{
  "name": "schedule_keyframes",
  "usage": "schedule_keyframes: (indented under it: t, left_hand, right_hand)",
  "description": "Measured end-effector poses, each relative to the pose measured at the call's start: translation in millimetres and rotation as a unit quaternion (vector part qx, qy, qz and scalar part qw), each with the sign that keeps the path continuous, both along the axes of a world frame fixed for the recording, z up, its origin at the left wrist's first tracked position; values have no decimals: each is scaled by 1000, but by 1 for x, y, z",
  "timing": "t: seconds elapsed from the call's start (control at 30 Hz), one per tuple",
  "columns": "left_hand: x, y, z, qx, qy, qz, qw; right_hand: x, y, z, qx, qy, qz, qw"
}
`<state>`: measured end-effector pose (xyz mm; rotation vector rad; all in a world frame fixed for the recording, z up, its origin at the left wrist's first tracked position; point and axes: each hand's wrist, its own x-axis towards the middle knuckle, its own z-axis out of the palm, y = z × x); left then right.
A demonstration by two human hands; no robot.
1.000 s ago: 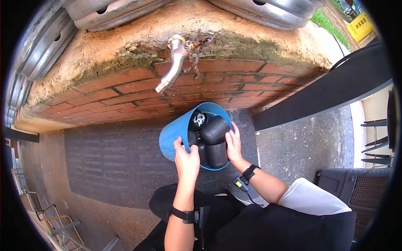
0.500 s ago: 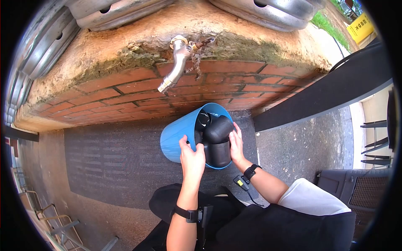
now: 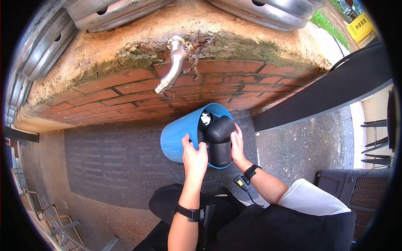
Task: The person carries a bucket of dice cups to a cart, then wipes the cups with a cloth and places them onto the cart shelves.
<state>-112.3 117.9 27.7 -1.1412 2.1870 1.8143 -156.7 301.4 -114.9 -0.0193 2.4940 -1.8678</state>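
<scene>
A blue bucket (image 3: 179, 133) stands tilted on a dark mat, its mouth facing me and to the right. Inside it are a rounded black object (image 3: 220, 129), a black cylindrical object (image 3: 220, 154) below that, and a dark item with a white pattern (image 3: 205, 119) at the back. I cannot tell what kind these black objects are. My left hand (image 3: 195, 159) grips the bucket's near left rim between thumb and fingers. At the right rim, beside the black objects, my right hand (image 3: 237, 146) is curled round the bucket's edge with its fingers pointing up.
A metal tap (image 3: 172, 69) juts from the brick wall (image 3: 138, 85) above the bucket. Steel wheel rims (image 3: 268, 14) rest on the ledge. A black beam (image 3: 318, 94) slants across the right, and a grey plastic crate (image 3: 356, 188) stands at the lower right.
The rounded black object has shifted slightly right and down. The white pattern at the back shows more plainly. My left hand has moved a little to the right.
</scene>
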Motion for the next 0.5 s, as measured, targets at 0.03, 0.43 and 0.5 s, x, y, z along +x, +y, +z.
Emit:
schedule_keyframes:
  t: [0.03, 0.43, 0.5]
  left_hand:
    - [0, 0, -1, 0, 1, -2, 1000]
    - [-4, 2, 3, 0, -8, -11, 1000]
    - [-4, 2, 4, 0, -8, -14, 1000]
  right_hand:
    - [0, 0, 1, 6, 1, 3, 1000]
    - [-1, 2, 2, -3, 1, 8, 1000]
    - [-2, 2, 2, 5, 2, 11, 1000]
